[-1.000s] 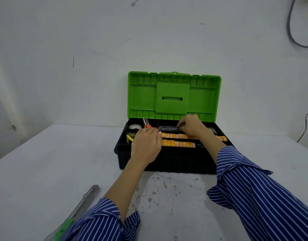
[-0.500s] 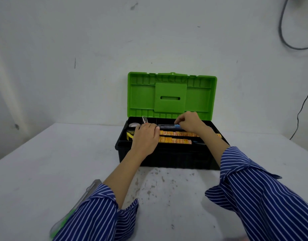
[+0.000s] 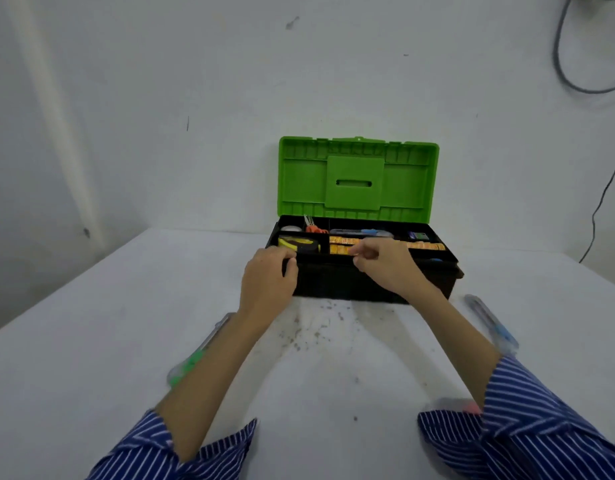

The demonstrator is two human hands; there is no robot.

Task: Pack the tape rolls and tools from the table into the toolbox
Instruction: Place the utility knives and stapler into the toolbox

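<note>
Both hands are pulling back from inside the toolbox (image 3: 368,282) toward its near rim, where a second ago they were reaching over the tray. Left hand (image 3: 269,282) is curling its fingers over the near left edge of the box; right hand (image 3: 385,263) is hovering over the near rim, fingers loosely curled, holding nothing. Packing is partway done: a blue-handled tool (image 3: 491,322) is lying on the tabletop (image 3: 91,341) to the right and a green-handled tool (image 3: 195,355) to the left, so the next move is probably picking one up.

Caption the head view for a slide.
Both hands, left and right, at the open toolbox's front rim; two utility knives remain on the table.
</note>
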